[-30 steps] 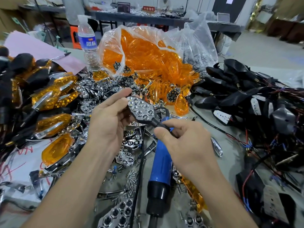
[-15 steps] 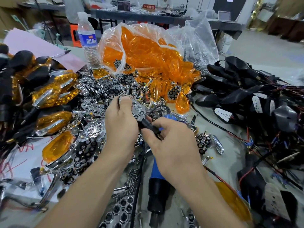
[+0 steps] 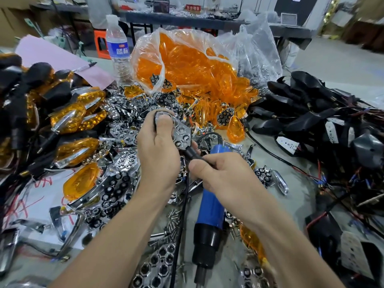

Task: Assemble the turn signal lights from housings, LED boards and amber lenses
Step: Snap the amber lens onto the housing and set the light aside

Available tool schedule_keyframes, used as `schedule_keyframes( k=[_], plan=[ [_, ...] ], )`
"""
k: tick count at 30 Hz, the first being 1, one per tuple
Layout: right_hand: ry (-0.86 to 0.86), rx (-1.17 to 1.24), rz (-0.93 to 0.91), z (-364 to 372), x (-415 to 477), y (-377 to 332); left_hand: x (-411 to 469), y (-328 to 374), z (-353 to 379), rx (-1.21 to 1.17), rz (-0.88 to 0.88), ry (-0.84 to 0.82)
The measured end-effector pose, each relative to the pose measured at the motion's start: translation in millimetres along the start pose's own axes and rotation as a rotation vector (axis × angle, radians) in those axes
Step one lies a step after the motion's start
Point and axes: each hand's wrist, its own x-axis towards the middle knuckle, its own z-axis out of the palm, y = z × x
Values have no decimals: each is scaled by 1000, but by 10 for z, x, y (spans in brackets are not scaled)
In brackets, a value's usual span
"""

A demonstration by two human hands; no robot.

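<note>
- Your left hand curls round the half-built turn signal light — thumb pressed on its chrome reflector face.
- Your right hand pinches its black stem between thumb and fingers.
- The light is held up off the table, just above the blue screwdriver — in front of the bag of amber lenses.

Left grip and right grip, side by side, fingers curled tight.
</note>
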Motion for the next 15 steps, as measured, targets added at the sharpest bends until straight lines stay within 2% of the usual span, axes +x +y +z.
schedule_keyframes(
  k=[2,6,8,11,13,15],
  plan=[
    [84,-63,-24,49,-32,-24,-1,4,15,14,-1,-3],
    [294,-471,-93,258,-133,-114,-15,15,35,18,-87,45],
    [331,-551,-148,327,-164,-135,-11,41,24,-14,-127,56],
    [255,-331,-139,306,-105,-112,36,56,-12,-53,-137,59],
    [159,-142,-59,190,-51,-105,32,55,-10,-38,-120,58],
    [60,-59,14,77,-44,-116,19,53,8,-38,-112,44]
  ],
)
